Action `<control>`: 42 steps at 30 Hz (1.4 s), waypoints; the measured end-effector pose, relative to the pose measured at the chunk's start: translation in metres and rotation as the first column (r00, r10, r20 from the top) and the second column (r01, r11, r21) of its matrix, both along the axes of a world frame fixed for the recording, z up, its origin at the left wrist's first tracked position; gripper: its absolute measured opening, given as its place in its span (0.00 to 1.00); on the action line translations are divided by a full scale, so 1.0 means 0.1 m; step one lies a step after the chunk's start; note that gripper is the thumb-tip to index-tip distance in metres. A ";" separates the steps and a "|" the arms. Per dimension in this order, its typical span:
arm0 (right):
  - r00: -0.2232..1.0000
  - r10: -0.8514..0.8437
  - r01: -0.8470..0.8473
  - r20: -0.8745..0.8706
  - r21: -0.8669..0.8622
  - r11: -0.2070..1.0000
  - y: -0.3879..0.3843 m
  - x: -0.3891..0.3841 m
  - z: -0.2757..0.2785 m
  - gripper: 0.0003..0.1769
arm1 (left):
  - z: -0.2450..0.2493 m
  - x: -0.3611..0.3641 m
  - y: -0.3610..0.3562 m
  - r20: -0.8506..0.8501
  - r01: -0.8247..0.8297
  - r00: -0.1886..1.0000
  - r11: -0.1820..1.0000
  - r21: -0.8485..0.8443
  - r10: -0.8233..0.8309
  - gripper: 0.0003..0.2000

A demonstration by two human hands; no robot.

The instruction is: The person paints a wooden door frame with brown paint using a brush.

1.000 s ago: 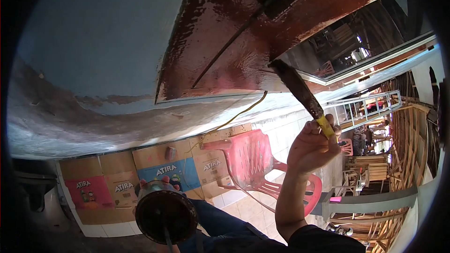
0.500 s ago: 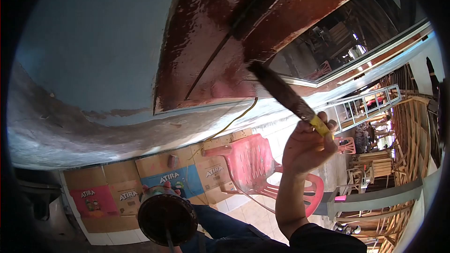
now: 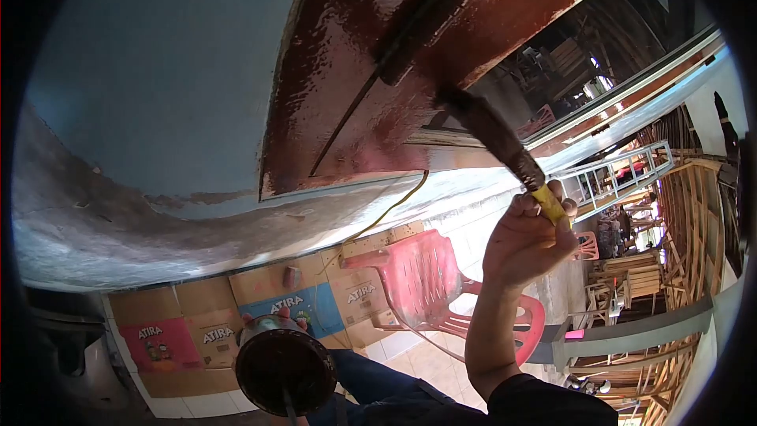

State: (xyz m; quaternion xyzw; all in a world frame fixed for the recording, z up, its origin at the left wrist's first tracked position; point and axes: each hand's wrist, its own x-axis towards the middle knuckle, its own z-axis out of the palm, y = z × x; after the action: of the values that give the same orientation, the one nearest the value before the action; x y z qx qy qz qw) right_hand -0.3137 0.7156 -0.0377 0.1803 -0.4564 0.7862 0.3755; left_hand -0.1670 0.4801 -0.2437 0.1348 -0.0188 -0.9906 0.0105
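My right hand [image 3: 527, 241] grips the yellow handle of a paintbrush [image 3: 497, 138], whose dark, coated bristle end points up and left at the glossy red-brown window frame [image 3: 339, 95]. The brush tip is at the frame's lower inner edge, beside the glass pane [image 3: 512, 91]. At the bottom, my left hand [image 3: 276, 320] holds a round can [image 3: 285, 371] from behind, and only its fingertips show over the rim. Inside the can it is dark, and a thin stick stands in it.
Blue-grey wall [image 3: 158, 79] surrounds the frame. Below are flattened cardboard boxes [image 3: 209, 292] on floor tiles, a red plastic chair [image 3: 426, 276] and a yellow cable [image 3: 394, 207]. A metal ladder [image 3: 615, 181] and stacked timber [image 3: 698, 221] are at the right.
My right hand and the brush have moved slightly right, with the brush tip going right along the frame's edge. The can in my left hand has shifted a little right.
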 end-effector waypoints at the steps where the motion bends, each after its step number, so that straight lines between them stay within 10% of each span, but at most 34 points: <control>1: 1.000 -0.014 0.014 0.006 -0.031 0.999 0.01 0.01 0.02 0.07 | -0.01 0.01 0.00 0.013 -0.003 1.000 0.999 -0.043 0.004 0.33; 9: 0.999 0.026 -0.026 -0.038 0.009 1.000 0.02 -0.01 0.05 0.07 | -0.04 -0.10 -0.01 -0.117 0.104 0.990 0.962 0.254 -0.076 0.34; 11: 0.999 -0.031 0.031 -0.020 -0.013 0.999 0.04 -0.01 0.05 0.08 | 0.11 -0.11 0.02 -0.181 0.067 0.983 0.978 0.196 -0.031 0.36; 13: 0.998 0.033 -0.036 -0.048 -0.063 0.997 0.10 0.02 0.04 0.08 | 0.51 -0.22 0.22 0.297 0.103 0.954 0.905 -0.413 0.027 0.37; 15: 0.996 0.062 -0.066 -0.064 -0.069 0.995 0.06 0.03 0.08 0.08 | 0.48 -0.21 0.21 0.333 0.110 0.942 0.904 -0.414 0.038 0.37; 17: 0.995 0.072 -0.074 -0.073 -0.034 0.997 -0.02 0.00 0.10 0.08 | 0.18 -0.15 0.01 -0.062 0.047 0.997 0.981 0.189 -0.036 0.37; 42: 0.990 0.013 -0.008 -0.144 0.037 0.999 0.05 -0.07 0.23 0.09 | -0.04 -0.12 0.00 -0.061 0.043 0.998 0.972 0.230 -0.030 0.36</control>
State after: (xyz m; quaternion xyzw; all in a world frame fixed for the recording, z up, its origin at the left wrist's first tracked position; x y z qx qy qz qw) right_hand -0.3203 0.7207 -0.0148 0.2457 -0.4416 0.7646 0.4001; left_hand -0.1790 0.4802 -0.2473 0.1064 0.0946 -0.9896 -0.0229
